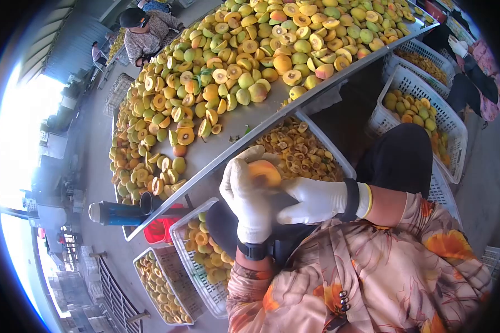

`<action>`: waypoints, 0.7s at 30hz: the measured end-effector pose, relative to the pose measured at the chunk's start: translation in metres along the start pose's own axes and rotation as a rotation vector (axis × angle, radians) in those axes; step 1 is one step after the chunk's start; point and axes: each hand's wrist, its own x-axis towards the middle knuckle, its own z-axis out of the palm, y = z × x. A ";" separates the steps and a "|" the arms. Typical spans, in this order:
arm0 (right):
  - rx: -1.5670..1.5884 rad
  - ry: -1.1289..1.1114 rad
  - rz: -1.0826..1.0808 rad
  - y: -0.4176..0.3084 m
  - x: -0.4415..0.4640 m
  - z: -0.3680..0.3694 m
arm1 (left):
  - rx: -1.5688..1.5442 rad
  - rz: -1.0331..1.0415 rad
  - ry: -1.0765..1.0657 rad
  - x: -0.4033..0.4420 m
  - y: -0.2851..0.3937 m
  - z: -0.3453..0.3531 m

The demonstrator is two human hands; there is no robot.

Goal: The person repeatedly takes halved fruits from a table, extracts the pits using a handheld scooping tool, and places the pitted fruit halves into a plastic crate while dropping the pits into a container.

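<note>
Closest of all is the worker's peach-toned floral top point(366, 277), splashed with orange blooms, a few dark beads down its front. From it, both forearms reach in over the lap. The left hand point(245, 191), in a white glove, points up and away, its fingers curled around a cut peach point(265, 173), gripping it just beyond the near edge of the metal table point(254, 115). The right hand point(312, 201), gloved too, comes in from the right, fingers towards the fruit and thumb low beside the left palm; I can't tell whether it grips anything, as that spot is blurred. Whatever marks the dark wristband point(254, 251) or the blue flask point(116, 213) at the table's left may carry are too small to read. Halved peaches point(228, 61) heap the table; a crate of brownish cut pieces point(300, 150) sits under its edge, and crates of peaches point(419, 114) stand right and left.
</note>
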 end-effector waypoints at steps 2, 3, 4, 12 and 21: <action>0.103 -0.027 0.163 -0.016 -0.006 -0.001 | -0.029 0.010 -0.035 0.001 0.000 0.000; 0.154 -0.028 0.199 -0.022 -0.007 -0.001 | -0.048 0.019 -0.052 0.002 0.000 0.002; 0.201 -0.031 0.237 -0.026 -0.008 -0.001 | -0.048 0.012 -0.048 0.001 0.002 0.005; 0.883 -0.375 0.451 -0.030 -0.008 -0.006 | -0.373 -0.191 -0.096 -0.007 0.011 0.002; -0.086 0.167 -0.013 -0.015 0.009 0.003 | 0.539 -0.014 0.382 -0.059 0.022 -0.205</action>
